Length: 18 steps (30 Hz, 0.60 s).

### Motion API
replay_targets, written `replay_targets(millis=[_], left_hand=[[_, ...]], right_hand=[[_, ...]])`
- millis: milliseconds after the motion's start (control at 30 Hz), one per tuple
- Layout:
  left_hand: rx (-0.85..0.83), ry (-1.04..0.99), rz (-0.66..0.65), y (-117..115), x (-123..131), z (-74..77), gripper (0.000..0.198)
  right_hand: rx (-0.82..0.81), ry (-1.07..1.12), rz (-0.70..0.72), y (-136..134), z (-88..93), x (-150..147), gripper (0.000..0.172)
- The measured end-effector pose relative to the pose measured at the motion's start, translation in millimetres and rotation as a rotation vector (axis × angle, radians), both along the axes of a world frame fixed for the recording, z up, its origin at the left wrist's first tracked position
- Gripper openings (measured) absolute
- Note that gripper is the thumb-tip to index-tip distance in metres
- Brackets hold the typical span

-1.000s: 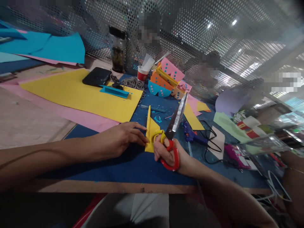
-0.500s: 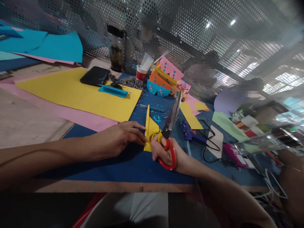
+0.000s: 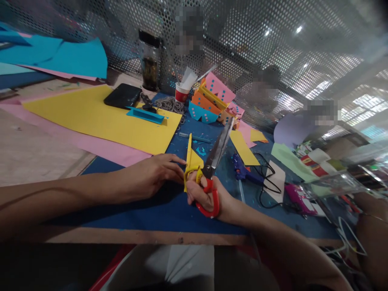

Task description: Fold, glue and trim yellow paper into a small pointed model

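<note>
A folded piece of yellow paper (image 3: 196,157) stands on the blue table mat, one narrow flap turned up along its left side. My left hand (image 3: 157,173) is at that flap, thumb hidden, its fingertips closed against the paper's left edge. My right hand (image 3: 201,194) is closed round a pair of scissors (image 3: 218,147) with red and yellow handles, the blades pointing up and away. Its fingers also press on the near end of the yellow paper and cover part of it. A light-blue pen or cutter (image 3: 194,137) lies just beyond the paper, beside small blue scraps (image 3: 200,151).
Large yellow sheet (image 3: 121,129) at left carries a black phone (image 3: 123,95) and folded blue strip (image 3: 145,115). Behind stand a jar (image 3: 149,64), paper cup (image 3: 181,93) and folded paper shapes (image 3: 206,103). A blue glue gun (image 3: 242,169) with a black cord lies right.
My right hand has shifted slightly left along the yellow paper, scissors with it, toward the raised flap. My left hand has barely moved.
</note>
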State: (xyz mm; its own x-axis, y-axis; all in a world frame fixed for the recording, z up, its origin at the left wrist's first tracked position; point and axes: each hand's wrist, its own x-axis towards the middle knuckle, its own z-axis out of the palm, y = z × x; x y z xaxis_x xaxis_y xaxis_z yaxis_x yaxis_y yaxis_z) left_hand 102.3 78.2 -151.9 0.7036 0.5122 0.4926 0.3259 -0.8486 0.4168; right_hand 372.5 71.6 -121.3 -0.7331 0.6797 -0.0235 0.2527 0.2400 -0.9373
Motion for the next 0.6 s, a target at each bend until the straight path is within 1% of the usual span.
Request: replay_targets(millis=[67, 133, 267, 367, 500, 600], left_hand=[[-0.005, -0.003, -0.001, -0.2, 0.1, 0.0, 0.059], [-0.009, -0.012, -0.003, -0.7, 0.5, -0.1, 0.059], [-0.013, -0.035, 0.006, -1.1, 2.0, -0.6, 0.059], [-0.034, -0.017, 0.001, -1.1, 2.4, 0.1, 0.059], [-0.027, -0.041, -0.009, -1.3, 1.9, 2.0, 0.056], [-0.022, -0.030, 0.004, -1.9, 2.0, 3.8, 0.055]], right_hand=[[-0.006, 0.005, 0.010, -1.2, 0.1, -0.3, 0.051], [0.008, 0.018, -0.014, -3.2, 0.4, -0.6, 0.050], [0.015, 0.015, -0.036, -5.4, -2.6, -2.4, 0.054], [0.011, 0.026, -0.019, -3.8, -5.5, -3.4, 0.053], [-0.032, 0.001, 0.048, -2.1, -7.3, -3.5, 0.052], [0.001, 0.036, 0.000, -2.0, -7.3, -3.4, 0.052]])
